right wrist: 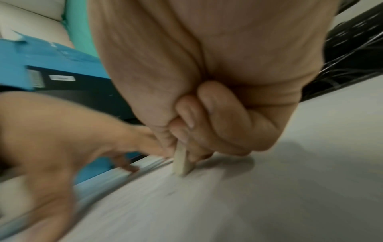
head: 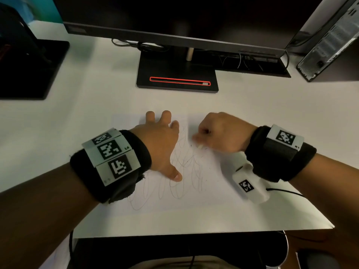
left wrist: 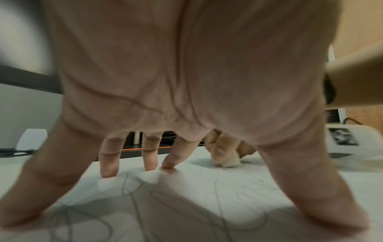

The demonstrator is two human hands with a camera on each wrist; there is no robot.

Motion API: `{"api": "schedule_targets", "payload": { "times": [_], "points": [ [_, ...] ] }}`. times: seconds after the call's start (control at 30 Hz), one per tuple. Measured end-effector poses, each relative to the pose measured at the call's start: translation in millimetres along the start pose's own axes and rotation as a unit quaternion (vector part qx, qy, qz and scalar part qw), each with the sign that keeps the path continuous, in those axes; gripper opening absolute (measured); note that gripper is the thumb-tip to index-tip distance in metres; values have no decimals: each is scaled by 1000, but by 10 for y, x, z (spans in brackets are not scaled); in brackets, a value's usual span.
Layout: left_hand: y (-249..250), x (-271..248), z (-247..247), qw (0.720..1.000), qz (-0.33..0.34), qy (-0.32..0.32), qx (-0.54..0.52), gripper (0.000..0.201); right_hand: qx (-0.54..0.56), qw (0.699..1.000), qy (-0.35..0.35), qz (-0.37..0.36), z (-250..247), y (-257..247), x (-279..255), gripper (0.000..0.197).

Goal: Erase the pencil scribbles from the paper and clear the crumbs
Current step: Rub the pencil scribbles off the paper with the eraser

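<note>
A white sheet of paper (head: 194, 206) lies on the white desk, covered with grey pencil scribbles (head: 180, 181) in its middle. My left hand (head: 161, 144) lies spread on the sheet, its straight fingertips (left wrist: 107, 172) and thumb pressing the paper down over the scribbles (left wrist: 134, 204). My right hand (head: 217, 133) is curled and pinches a small cream eraser (head: 200, 146), whose end touches the paper (right wrist: 269, 188) just right of the scribbles. The eraser (right wrist: 182, 162) sticks out below the curled fingers and shows blurred as the eraser (left wrist: 230, 162) in the left wrist view. A few dark crumbs (head: 208, 168) dot the sheet.
A monitor stand (head: 176, 74) with a red-rimmed slot sits behind the paper, under a wide screen. A dark stand (head: 29, 70) is at the far left and a computer case (head: 330, 41) at the far right. The desk's front edge (head: 194, 232) runs close below the sheet.
</note>
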State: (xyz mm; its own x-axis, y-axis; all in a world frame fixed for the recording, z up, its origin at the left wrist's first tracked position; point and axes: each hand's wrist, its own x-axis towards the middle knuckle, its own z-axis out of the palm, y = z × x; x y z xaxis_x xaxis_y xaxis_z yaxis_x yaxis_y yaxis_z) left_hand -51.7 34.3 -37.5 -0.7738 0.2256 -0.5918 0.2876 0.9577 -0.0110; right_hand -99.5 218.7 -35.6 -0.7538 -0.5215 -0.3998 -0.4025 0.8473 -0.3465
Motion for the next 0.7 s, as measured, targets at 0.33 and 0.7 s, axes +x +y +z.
{"api": "schedule_targets", "payload": {
  "times": [0.33,0.7],
  "points": [
    [3,-5,0,1000,-2,-1,-7,127,-16,999,-33,-17,44,-88,21,44],
    [8,-12,-1,1000,-1,2,-6,127,-2,1000,-9,3,-2,-33,51,48]
  ]
}}
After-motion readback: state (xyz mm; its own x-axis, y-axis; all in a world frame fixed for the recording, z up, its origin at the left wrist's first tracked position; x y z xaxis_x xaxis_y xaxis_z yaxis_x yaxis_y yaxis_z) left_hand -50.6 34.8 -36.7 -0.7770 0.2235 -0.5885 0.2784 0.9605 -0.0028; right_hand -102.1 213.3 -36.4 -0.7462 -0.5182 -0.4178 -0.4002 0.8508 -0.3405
